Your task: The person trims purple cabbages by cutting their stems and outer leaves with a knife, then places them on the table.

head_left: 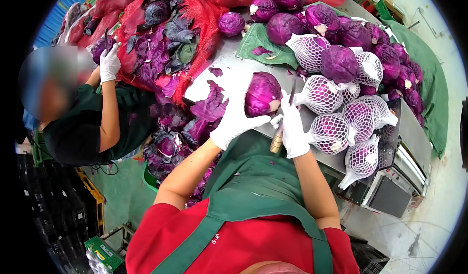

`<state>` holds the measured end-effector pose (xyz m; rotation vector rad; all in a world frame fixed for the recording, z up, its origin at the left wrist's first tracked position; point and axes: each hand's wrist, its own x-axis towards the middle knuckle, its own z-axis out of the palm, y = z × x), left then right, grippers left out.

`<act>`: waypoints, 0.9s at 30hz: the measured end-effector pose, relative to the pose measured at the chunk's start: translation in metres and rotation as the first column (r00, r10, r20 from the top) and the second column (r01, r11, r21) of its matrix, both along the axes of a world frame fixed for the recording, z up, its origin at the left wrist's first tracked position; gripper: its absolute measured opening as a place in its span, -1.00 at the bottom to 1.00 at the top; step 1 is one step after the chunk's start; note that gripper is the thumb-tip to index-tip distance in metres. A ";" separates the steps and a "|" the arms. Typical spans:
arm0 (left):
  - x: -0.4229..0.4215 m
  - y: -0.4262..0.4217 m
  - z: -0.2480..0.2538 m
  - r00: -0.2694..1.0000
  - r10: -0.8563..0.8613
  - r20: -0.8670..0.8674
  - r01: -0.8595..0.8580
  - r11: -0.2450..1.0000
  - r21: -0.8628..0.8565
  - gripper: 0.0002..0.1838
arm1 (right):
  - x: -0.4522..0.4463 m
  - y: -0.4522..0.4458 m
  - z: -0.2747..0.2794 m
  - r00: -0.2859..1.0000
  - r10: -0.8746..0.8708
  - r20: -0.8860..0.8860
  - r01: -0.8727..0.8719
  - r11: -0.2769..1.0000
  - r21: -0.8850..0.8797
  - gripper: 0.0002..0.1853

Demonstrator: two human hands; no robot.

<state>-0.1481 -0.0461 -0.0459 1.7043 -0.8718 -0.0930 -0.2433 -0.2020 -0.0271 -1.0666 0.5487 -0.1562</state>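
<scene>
A red cabbage (pixel 262 94) rests at the front edge of the metal table, with my white-gloved left hand (pixel 235 120) closed around its left side. My right hand (pixel 292 127), also gloved, grips a knife (pixel 276 141) with a light wooden handle. Its dark, narrow blade points up and away from me, beside the cabbage. Close to my right hand, several cabbages in white foam nets (pixel 327 133) lie on the table. Loose purple leaves (pixel 212 103) are scattered to the left of my left hand.
Bare red cabbages (pixel 340 64) are piled at the back right on green cloth. A red mesh sack (pixel 197 10) of leaves stands left, beside a co-worker (pixel 92 118) with a knife in one gloved hand. Trimmed leaves (pixel 168 145) heap below the table edge; black crates (pixel 53 210) stand lower left.
</scene>
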 end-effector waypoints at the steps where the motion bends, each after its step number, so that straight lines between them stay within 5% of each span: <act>1: -0.006 -0.002 0.007 1.000 0.003 -0.006 -0.003 1.000 -0.003 0.26 | -0.001 -0.005 -0.011 1.000 -0.014 0.012 0.014 1.000 0.011 -0.44; 3: -0.019 -0.003 0.020 0.945 -0.013 -0.326 -0.088 0.951 -0.295 0.32 | -0.003 -0.016 -0.028 0.999 -0.032 -0.033 0.033 0.999 0.035 -0.49; 4: -0.008 0.007 0.008 0.970 0.096 -0.225 -0.133 0.979 -0.155 0.36 | -0.003 -0.018 -0.029 0.996 -0.054 -0.072 0.059 0.996 0.060 -0.54; 8: 0.001 0.015 -0.008 0.995 0.059 -0.079 -0.056 0.998 0.041 0.48 | -0.009 -0.016 -0.023 0.994 -0.104 -0.044 0.108 0.991 0.085 -0.82; 10: 0.008 0.004 0.000 0.978 0.016 0.207 -0.062 0.974 0.218 0.42 | -0.007 -0.016 -0.024 0.997 -0.069 -0.032 0.070 0.998 0.005 -0.80; 13: 0.025 -0.016 0.007 0.981 -0.077 0.178 0.034 0.973 0.230 0.29 | -0.015 -0.009 -0.009 0.992 -0.035 -0.120 0.024 0.995 -0.092 -0.76; 15: 0.032 -0.018 0.016 0.991 0.052 0.120 -0.084 0.957 0.278 0.08 | -0.032 -0.003 -0.007 0.995 -0.069 -0.068 0.054 0.977 -0.207 -0.72; 17: 0.049 -0.022 0.006 0.993 0.023 -0.116 -0.021 1.000 0.014 -0.14 | -0.060 0.006 0.015 0.999 -0.050 -0.008 0.048 0.978 -0.204 -0.72; 19: 0.055 -0.024 -0.012 0.787 -0.012 -0.617 -0.169 0.957 -0.234 -0.14 | -0.090 0.002 0.034 0.994 0.111 -0.017 -0.112 0.980 -0.161 -0.70; 21: 0.067 -0.023 -0.016 0.519 -0.226 -0.825 -0.193 0.909 -0.370 -0.07 | -0.115 -0.007 0.038 0.957 0.278 0.085 -0.279 0.960 0.002 -0.63; 24: 0.076 -0.046 -0.005 0.446 -0.360 -0.820 -0.176 0.862 -0.474 0.02 | -0.137 -0.013 0.038 0.953 0.180 0.245 -0.230 0.954 0.192 -0.60; 27: 0.058 -0.101 0.073 0.744 -0.248 -0.620 -0.066 0.896 -0.439 -0.03 | -0.152 -0.023 0.036 0.912 0.183 0.366 -0.282 0.930 0.236 -0.57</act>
